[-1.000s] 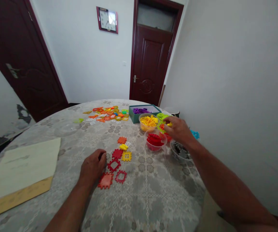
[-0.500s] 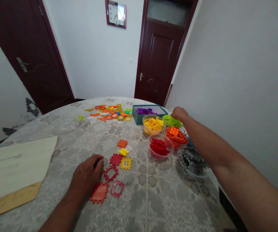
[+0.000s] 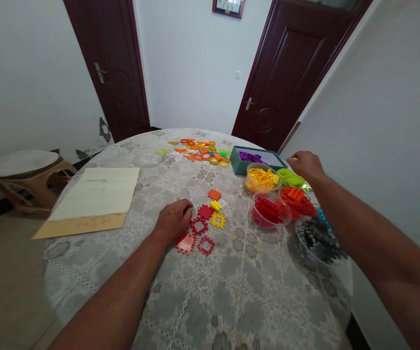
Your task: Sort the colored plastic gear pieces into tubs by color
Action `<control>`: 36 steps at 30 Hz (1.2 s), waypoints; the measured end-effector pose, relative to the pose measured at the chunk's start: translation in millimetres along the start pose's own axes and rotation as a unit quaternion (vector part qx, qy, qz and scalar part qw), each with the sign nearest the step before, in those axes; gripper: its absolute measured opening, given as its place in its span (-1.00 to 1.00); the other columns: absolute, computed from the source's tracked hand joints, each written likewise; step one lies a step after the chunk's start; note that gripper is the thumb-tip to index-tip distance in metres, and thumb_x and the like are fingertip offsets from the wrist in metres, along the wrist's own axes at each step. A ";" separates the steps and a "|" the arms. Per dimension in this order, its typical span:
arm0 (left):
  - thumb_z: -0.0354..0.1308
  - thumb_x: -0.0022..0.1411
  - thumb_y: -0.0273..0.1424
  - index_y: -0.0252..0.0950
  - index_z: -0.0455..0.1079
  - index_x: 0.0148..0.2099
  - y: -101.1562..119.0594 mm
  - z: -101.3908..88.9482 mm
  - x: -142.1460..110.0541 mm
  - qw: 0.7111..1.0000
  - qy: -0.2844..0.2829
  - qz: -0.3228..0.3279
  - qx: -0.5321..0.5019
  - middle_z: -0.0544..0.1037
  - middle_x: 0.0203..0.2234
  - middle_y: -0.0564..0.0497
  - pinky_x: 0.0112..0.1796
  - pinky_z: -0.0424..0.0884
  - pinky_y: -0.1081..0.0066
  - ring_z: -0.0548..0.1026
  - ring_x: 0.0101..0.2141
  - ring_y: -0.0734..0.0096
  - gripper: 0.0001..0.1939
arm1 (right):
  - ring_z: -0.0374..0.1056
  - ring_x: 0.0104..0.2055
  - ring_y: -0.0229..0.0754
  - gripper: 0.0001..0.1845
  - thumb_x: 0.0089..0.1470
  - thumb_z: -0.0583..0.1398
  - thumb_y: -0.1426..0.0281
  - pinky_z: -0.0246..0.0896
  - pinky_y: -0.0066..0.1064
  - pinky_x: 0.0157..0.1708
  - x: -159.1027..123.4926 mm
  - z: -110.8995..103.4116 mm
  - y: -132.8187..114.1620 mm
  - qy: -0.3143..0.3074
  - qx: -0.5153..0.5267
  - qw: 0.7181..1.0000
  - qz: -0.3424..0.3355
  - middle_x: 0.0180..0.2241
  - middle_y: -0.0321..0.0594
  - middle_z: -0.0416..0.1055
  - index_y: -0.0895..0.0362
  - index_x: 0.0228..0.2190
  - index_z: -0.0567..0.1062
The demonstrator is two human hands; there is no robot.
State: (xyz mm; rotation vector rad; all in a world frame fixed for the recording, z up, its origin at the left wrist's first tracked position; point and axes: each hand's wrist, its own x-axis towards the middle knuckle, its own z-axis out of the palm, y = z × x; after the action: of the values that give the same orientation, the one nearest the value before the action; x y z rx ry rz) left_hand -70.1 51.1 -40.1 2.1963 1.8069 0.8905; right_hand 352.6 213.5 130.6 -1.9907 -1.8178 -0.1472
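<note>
My left hand [image 3: 173, 219] rests on the table with its fingers curled; nothing shows in it. Beside it lie a salmon-red square toothed tile [image 3: 185, 243], two red tile frames [image 3: 199, 226], a solid red tile [image 3: 205, 211] and a yellow window tile [image 3: 218, 220]. Just above are small yellow pieces [image 3: 216, 205] and an orange tile [image 3: 215, 194]. Farther right, my right hand [image 3: 306, 164] is raised behind the lime-green pieces [image 3: 290, 178], closed with a small yellow piece [image 3: 295, 158] at its fingertips. Most of that piece is hidden.
Clear tubs hold yellow [image 3: 263, 179], red [image 3: 269, 210], orange [image 3: 297, 201] and black-grey pieces [image 3: 317, 239]. A green box [image 3: 238, 165] contains purple pieces. Mixed pieces [image 3: 199, 153] lie scattered at the back. Paper [image 3: 96, 192] lies on the left; a stool [image 3: 24, 175] stands beyond the table.
My view has turned left and down. My right hand has moved from above the orange tub to beyond the lime-green pieces, with the yellow piece. My left hand stays beside the tiles.
</note>
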 end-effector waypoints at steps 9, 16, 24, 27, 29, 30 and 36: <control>0.01 0.44 -0.35 -0.22 0.53 -0.08 5.5 -3.0 -0.9 1.000 -0.010 -0.015 0.014 0.68 -0.19 -0.07 -0.10 0.38 0.32 0.59 -0.17 0.26 -0.75 | 0.46 -0.25 -0.12 -0.70 0.34 0.11 0.20 0.28 -0.36 -0.22 -164.6 48.9 -127.5 -0.105 0.210 0.952 -0.194 -0.28 -0.19 0.58 0.07 -0.20 0.59; 0.06 0.44 -0.38 -0.23 0.53 -0.07 5.1 -0.6 -4.4 1.000 -0.004 -0.009 0.006 0.67 -0.18 -0.09 -0.07 0.37 0.29 0.59 -0.14 0.24 -0.79 | 0.46 0.03 -0.03 -0.71 0.23 0.23 0.31 0.30 -0.22 0.10 -187.1 140.1 -155.7 -0.095 0.183 0.970 -0.131 -0.04 -0.06 0.55 0.12 -0.04 0.55; 0.06 0.45 -0.37 -0.23 0.49 -0.02 3.7 4.7 -6.4 1.000 -0.007 -0.008 0.002 0.66 -0.15 -0.08 -0.03 0.32 0.23 0.58 -0.10 0.20 -0.81 | 0.42 0.11 0.03 -0.54 0.26 0.23 0.24 0.29 -0.13 0.18 -199.1 161.0 -144.5 -0.092 0.179 0.963 -0.179 0.06 0.02 0.50 0.16 0.12 0.49; 0.07 0.44 -0.38 -0.22 0.49 -0.03 3.9 4.3 -5.5 1.000 -0.015 -0.002 0.006 0.66 -0.17 -0.10 -0.05 0.32 0.22 0.58 -0.11 0.18 -0.82 | 0.42 0.10 0.03 -0.54 0.26 0.21 0.25 0.31 -0.11 0.17 -199.6 160.0 -146.4 -0.085 0.191 0.962 -0.175 0.05 0.00 0.49 0.13 0.15 0.47; 0.06 0.44 -0.39 -0.22 0.49 -0.05 3.1 4.3 -4.5 1.000 -0.017 0.003 0.009 0.66 -0.17 -0.10 -0.06 0.32 0.21 0.58 -0.11 0.17 -0.82 | 0.42 0.09 0.03 -0.52 0.27 0.20 0.26 0.33 -0.11 0.15 -199.6 159.5 -149.6 -0.076 0.198 0.962 -0.170 0.05 0.00 0.48 0.14 0.17 0.45; 0.06 0.44 -0.39 -0.22 0.49 -0.05 2.4 4.5 -4.0 1.000 -0.017 0.006 0.010 0.66 -0.18 -0.10 -0.06 0.32 0.21 0.58 -0.12 0.17 -0.82 | 0.42 0.09 0.03 -0.52 0.27 0.20 0.26 0.33 -0.11 0.15 -199.6 159.2 -151.5 -0.070 0.203 0.962 -0.169 0.04 0.00 0.47 0.15 0.17 0.44; 0.04 0.43 -0.39 -0.20 0.47 -0.07 -0.7 5.0 -1.8 1.000 -0.020 0.012 0.013 0.66 -0.18 -0.10 -0.07 0.32 0.21 0.58 -0.11 0.15 -0.83 | 0.41 0.05 0.03 -0.52 0.27 0.18 0.29 0.38 -0.12 0.09 -202.8 153.6 -162.8 -0.024 0.209 0.965 -0.158 0.00 -0.01 0.45 0.09 0.19 0.40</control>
State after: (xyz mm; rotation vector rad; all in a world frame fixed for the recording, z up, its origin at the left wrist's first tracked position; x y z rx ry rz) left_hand -68.2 50.7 -45.2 2.2388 1.7874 0.8267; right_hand 135.8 92.3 -41.3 -1.4216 -1.9917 0.1790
